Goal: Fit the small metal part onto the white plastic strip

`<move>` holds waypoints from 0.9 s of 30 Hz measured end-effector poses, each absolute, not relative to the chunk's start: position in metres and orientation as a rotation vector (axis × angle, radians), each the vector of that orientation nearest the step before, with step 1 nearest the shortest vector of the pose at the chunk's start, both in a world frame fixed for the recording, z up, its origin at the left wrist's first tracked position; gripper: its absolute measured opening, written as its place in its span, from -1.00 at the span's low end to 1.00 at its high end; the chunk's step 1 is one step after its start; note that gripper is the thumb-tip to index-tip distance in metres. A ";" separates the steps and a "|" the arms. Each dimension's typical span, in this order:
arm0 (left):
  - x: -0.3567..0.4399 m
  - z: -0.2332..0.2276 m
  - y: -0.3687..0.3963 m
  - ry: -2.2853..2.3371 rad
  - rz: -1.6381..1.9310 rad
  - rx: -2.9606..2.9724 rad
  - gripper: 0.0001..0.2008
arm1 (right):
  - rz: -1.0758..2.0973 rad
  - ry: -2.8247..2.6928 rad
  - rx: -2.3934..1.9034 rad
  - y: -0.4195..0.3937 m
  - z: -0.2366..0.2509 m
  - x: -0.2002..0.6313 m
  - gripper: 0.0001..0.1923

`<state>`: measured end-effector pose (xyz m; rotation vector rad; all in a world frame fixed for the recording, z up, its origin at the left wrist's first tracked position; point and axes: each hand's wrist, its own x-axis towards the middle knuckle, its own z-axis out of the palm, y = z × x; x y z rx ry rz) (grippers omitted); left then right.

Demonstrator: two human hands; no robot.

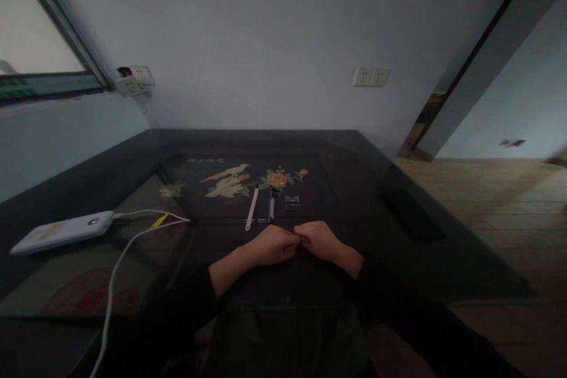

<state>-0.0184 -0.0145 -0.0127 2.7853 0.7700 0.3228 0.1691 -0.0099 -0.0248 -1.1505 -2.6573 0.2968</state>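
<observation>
My left hand (277, 244) rests on the dark table (354, 189) near its front edge, curled into a fist. Knuckle to knuckle with it lies my right hand (319, 240), also closed; nothing shows between the fingers of either. Just beyond the left hand is a slim white stick (252, 208) with a small hole at its near end and a dark far tip. Beside it lies a slender black-and-silver tool (271, 205), its kind unclear. To the right of that sits a small clear piece (292, 202) with several bands, too dim to identify.
A white power bank (66, 233) with a white cable (116, 271) and yellow tag lies at the left. A flat dark object (411, 212) rests at the right. A bird-and-flower picture (230, 180) decorates the tabletop. Behind stands a wall with sockets (371, 77).
</observation>
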 end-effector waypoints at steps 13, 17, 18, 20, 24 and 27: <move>-0.019 -0.011 -0.015 0.780 0.297 2.788 -0.87 | 0.345 -2.630 -1.166 -0.010 -0.020 0.169 -0.80; -0.019 -0.013 -0.014 0.760 0.309 2.785 -0.87 | 0.360 -2.617 -1.158 -0.011 -0.019 0.169 -0.78; -0.019 -0.013 -0.014 0.760 0.309 2.784 -0.87 | 0.359 -2.612 -1.160 -0.011 -0.019 0.169 -0.78; -0.020 -0.013 -0.014 0.760 0.307 2.782 -0.87 | 0.356 -2.605 -1.160 -0.010 -0.020 0.170 -0.78; -0.020 -0.013 -0.014 0.767 0.317 2.781 -0.88 | 0.366 -2.598 -1.140 -0.010 -0.022 0.170 -0.79; -0.020 -0.013 -0.014 0.778 0.314 2.783 -0.88 | 0.383 -2.590 -1.144 -0.009 -0.022 0.171 -0.79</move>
